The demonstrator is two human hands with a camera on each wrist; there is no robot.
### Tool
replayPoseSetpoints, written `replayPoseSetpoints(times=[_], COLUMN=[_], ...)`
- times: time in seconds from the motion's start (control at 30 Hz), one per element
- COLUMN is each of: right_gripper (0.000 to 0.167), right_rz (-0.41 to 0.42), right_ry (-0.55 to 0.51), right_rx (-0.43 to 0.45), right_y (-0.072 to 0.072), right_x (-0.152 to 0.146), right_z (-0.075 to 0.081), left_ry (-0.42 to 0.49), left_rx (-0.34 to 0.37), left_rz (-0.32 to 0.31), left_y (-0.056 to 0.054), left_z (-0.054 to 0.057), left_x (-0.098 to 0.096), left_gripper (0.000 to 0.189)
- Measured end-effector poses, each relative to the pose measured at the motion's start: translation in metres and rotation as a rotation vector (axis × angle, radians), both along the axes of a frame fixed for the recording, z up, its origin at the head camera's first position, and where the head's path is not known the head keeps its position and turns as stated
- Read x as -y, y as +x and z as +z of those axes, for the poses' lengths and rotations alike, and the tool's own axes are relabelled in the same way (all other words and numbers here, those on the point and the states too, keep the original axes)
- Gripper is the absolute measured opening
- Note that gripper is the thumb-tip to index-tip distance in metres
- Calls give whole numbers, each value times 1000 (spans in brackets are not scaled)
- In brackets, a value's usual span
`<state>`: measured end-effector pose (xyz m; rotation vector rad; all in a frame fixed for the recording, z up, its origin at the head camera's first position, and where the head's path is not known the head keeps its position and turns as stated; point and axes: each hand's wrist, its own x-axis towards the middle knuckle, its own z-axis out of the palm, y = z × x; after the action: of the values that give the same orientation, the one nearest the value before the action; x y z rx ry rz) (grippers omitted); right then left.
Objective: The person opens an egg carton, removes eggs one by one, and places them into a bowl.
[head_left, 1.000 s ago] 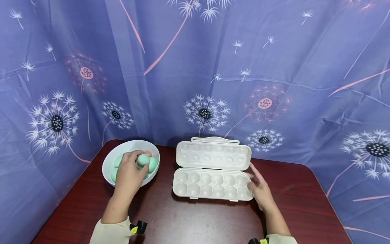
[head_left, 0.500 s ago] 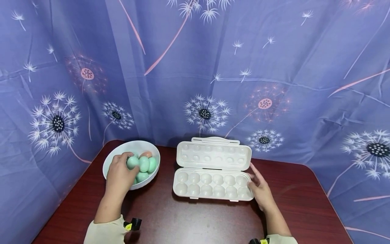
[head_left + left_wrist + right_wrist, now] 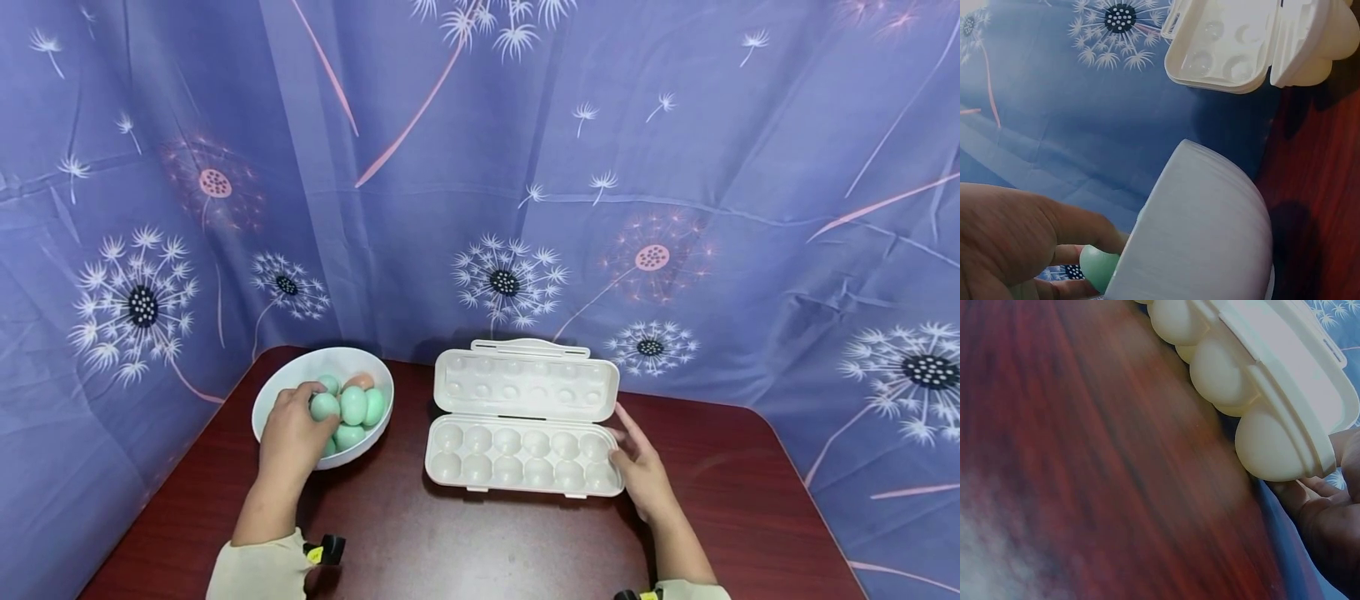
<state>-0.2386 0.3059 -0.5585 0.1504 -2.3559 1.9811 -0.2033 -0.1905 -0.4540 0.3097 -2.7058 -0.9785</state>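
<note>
My left hand (image 3: 290, 432) reaches over the near left rim of a white bowl (image 3: 267, 393). Between its thumb and fingers it holds a light green egg (image 3: 325, 407), which the left wrist view shows partly hidden behind the bowl wall (image 3: 1200, 225). More green eggs (image 3: 354, 405) and one orange-brown egg (image 3: 358, 381) lie in the bowl. My right hand (image 3: 643, 475) grips the right end of a white egg box (image 3: 525, 496), thumb at its rim and other fingers behind. The box's lid (image 3: 525, 398) is raised; its cups hold no eggs.
Dark red wooden table (image 3: 480, 550) carries the bowl at left and the box at centre. A blue dandelion-print curtain (image 3: 420, 250) hangs right behind the table's back edge.
My left hand has moved left inside the bowl, and more eggs now show to its right. Whether it holds the same egg I cannot tell. The right hand and box stay put.
</note>
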Motion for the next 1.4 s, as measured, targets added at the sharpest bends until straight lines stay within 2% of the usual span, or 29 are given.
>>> replayPoseSetpoints(times=[0.4, 0.87, 1.4], right_gripper=[72, 72, 70], right_rz=[-2, 4, 12], right_ry=[-6, -32, -45], right_rx=[-9, -6, 22], right_y=[1, 1, 1], right_x=[0, 0, 0], right_z=[-1, -2, 0], left_ry=[-21, -33, -32], left_rx=[63, 78, 113], left_rz=[-2, 15, 25], left_y=[-4, -8, -7], left_z=[-7, -15, -19], left_x=[4, 6, 9], left_gripper=[49, 54, 55])
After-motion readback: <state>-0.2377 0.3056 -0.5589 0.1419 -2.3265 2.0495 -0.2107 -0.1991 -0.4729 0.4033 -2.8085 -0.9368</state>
